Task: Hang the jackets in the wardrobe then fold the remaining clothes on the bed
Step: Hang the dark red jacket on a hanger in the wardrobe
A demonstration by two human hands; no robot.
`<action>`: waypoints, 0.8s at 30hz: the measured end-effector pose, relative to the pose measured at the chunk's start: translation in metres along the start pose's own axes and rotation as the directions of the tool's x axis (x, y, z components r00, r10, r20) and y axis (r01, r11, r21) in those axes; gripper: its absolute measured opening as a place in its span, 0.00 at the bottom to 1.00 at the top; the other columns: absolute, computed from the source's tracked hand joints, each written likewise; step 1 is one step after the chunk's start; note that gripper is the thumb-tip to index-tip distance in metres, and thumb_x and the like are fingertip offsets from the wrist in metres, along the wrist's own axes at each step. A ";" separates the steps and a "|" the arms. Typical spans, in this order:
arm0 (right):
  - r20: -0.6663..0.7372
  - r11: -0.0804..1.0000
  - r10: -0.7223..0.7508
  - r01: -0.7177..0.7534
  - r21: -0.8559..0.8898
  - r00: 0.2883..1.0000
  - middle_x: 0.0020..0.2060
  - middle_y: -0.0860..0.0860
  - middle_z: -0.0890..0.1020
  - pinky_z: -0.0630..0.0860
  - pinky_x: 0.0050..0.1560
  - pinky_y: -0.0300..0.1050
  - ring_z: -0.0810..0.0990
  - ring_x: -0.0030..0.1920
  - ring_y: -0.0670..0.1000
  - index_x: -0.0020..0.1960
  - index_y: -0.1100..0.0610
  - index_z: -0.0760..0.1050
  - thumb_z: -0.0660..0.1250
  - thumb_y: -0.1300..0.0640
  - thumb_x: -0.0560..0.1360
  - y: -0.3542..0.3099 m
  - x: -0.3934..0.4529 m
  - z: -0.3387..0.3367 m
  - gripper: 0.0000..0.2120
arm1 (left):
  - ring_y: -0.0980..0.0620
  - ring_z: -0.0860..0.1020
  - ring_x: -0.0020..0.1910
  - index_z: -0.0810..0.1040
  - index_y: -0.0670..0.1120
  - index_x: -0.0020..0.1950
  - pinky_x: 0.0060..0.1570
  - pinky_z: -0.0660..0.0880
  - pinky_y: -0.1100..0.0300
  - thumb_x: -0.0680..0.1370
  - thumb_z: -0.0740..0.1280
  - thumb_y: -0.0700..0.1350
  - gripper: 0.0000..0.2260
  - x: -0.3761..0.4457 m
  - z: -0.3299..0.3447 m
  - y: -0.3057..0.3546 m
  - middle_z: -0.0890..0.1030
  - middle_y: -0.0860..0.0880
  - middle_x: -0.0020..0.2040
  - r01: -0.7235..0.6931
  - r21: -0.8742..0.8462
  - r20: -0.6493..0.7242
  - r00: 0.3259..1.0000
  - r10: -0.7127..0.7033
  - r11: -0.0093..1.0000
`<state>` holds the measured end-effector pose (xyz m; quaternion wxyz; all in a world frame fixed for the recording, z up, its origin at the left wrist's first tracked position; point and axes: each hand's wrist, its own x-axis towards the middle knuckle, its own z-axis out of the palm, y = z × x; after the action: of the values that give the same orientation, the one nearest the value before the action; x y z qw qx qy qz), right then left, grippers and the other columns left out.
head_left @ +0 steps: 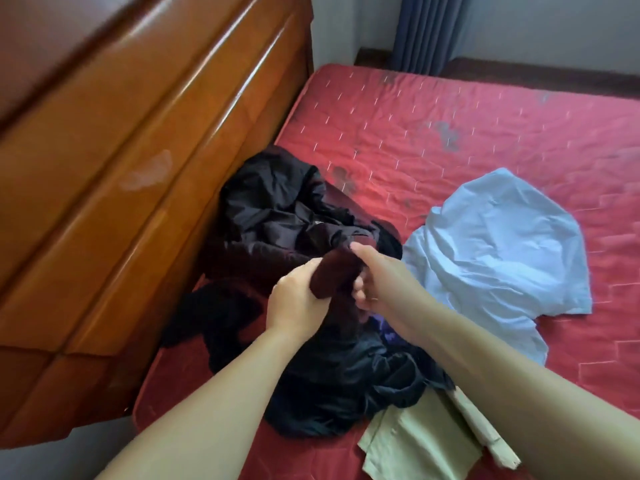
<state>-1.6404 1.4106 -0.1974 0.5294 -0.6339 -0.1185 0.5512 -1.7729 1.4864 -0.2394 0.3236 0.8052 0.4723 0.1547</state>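
A heap of dark clothes [277, 209] lies on the red bed [450, 133] against the wooden headboard. Out of it rises a dark maroon garment [332, 275], bunched between both hands. My left hand [298, 306] grips its lower part with the fingers curled round it. My right hand [377, 282] pinches its upper edge from the right. A dark navy garment [346, 386] spreads under my forearms. To the right lies a crumpled light blue shirt [495, 244]. A pale green garment [415, 445] sits at the bed's near edge.
The glossy wooden headboard [121, 168] fills the left side, close to the clothes heap. A blue curtain [429, 29] hangs at the far wall. The red quilted cover stretches away to the right and far side.
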 end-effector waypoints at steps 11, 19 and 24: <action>0.156 0.538 -0.530 0.473 -0.698 0.833 0.71 0.45 0.63 0.64 0.67 0.44 0.62 0.70 0.45 0.77 0.46 0.53 0.77 0.46 0.62 -0.078 -0.063 -0.024 0.51 | 0.60 0.82 0.46 0.82 0.55 0.49 0.48 0.78 0.64 0.70 0.76 0.48 0.10 0.022 -0.167 0.148 0.85 0.59 0.44 -0.233 -0.223 -0.053 0.972 0.227 0.946; 0.202 0.532 -0.699 0.688 -0.493 0.686 0.28 0.40 0.78 0.71 0.32 0.36 0.74 0.30 0.41 0.37 0.44 0.80 0.66 0.55 0.78 -0.199 -0.125 -0.030 0.12 | 0.60 0.83 0.46 0.82 0.51 0.48 0.47 0.79 0.66 0.69 0.78 0.43 0.11 -0.011 -0.273 0.237 0.86 0.56 0.45 -0.361 -0.298 -0.054 0.931 0.362 0.884; -0.045 0.501 -0.820 0.678 -0.538 0.571 0.26 0.45 0.79 0.72 0.30 0.36 0.74 0.29 0.44 0.38 0.49 0.83 0.69 0.58 0.70 -0.284 -0.199 -0.058 0.06 | 0.57 0.83 0.47 0.81 0.52 0.53 0.50 0.81 0.57 0.66 0.77 0.59 0.20 -0.027 -0.287 0.260 0.85 0.55 0.47 -0.308 -0.180 0.130 0.934 0.333 0.934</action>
<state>-1.5421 1.3498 0.1345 0.5601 -0.6974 -0.4319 0.1156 -1.7743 1.4815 0.1485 0.3927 0.8534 0.2933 0.1776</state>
